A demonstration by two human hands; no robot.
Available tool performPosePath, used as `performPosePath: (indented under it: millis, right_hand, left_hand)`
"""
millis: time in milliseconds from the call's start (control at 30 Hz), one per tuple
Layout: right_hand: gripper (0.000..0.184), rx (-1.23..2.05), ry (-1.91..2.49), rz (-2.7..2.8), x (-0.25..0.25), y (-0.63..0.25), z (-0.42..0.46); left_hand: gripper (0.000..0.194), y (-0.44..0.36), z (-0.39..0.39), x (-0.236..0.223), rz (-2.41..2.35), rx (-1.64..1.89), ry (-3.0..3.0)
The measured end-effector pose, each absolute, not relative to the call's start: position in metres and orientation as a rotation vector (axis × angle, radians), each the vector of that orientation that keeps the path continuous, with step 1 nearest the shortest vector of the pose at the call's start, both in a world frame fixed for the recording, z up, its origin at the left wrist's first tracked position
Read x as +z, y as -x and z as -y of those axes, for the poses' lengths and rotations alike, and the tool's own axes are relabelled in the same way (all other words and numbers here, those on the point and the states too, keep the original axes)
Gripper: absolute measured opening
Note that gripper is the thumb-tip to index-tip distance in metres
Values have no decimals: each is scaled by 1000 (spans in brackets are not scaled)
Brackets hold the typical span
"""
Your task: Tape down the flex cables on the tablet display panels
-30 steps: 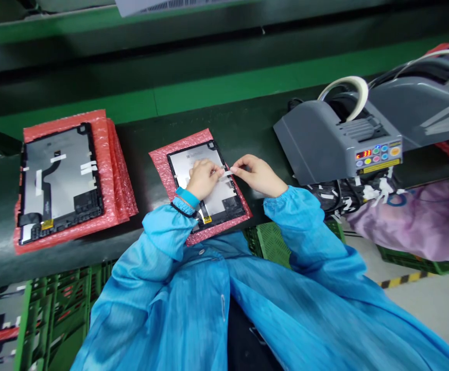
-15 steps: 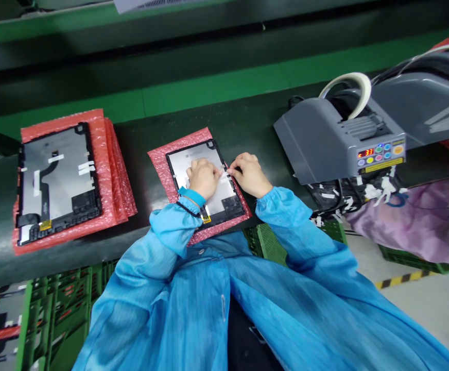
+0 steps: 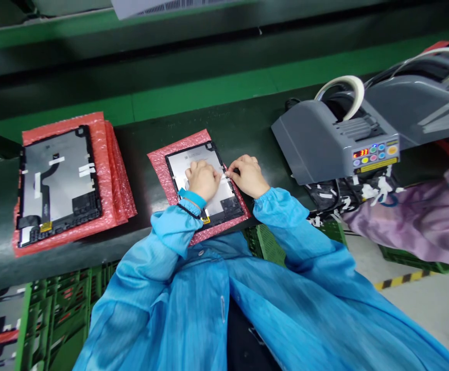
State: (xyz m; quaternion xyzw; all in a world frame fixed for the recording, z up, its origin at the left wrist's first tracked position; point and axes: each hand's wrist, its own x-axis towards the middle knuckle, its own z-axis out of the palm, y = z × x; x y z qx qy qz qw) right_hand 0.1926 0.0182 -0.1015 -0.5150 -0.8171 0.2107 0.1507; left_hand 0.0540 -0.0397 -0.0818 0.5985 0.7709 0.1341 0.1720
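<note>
A tablet screen panel (image 3: 189, 157) with a silvery back and black frame lies on a pink bubble-wrap bag (image 3: 158, 164). My left hand (image 3: 202, 181) rests on the panel, fingers curled and drawn together; whatever lies under the fingertips is hidden. At the panel's right edge, my right hand (image 3: 249, 178) pinches with thumb and forefinger at a small white piece of tape (image 3: 223, 175). The fingertips of both hands are close together there. A yellow-ended flex cable (image 3: 206, 220) shows below my left wrist.
To the left, another panel (image 3: 68, 178) tops a stack of pink bags (image 3: 118, 180). A grey tape dispenser (image 3: 313, 139) with a white tape roll stands at right, a second dispenser (image 3: 413, 103) beyond it. A co-worker's lilac sleeve (image 3: 410, 221) and green crates (image 3: 60, 314) flank me.
The view has shifted slightly. Both hands stay at the same spot on the panel, with only slight finger movement at its right edge.
</note>
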Motion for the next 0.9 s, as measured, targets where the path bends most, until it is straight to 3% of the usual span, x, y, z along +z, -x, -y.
performPosePath:
  millis: [167, 467, 800, 900]
  right_hand:
    - [19, 568, 1621, 2211, -96, -200, -21]
    - [40, 382, 1296, 2463, -100, -203, 31]
    - [29, 520, 1575, 2311, -95, -186, 0]
    - [10, 679, 1652, 2282, -93, -171, -1]
  left_hand:
    - [15, -51, 41, -80, -2221, 441, -1675]
    - [17, -53, 38, -79, -2227, 466, -1630]
    - [29, 13, 128, -58, -2584, 243, -1406]
    - [23, 18, 147, -71, -2549, 220, -1400]
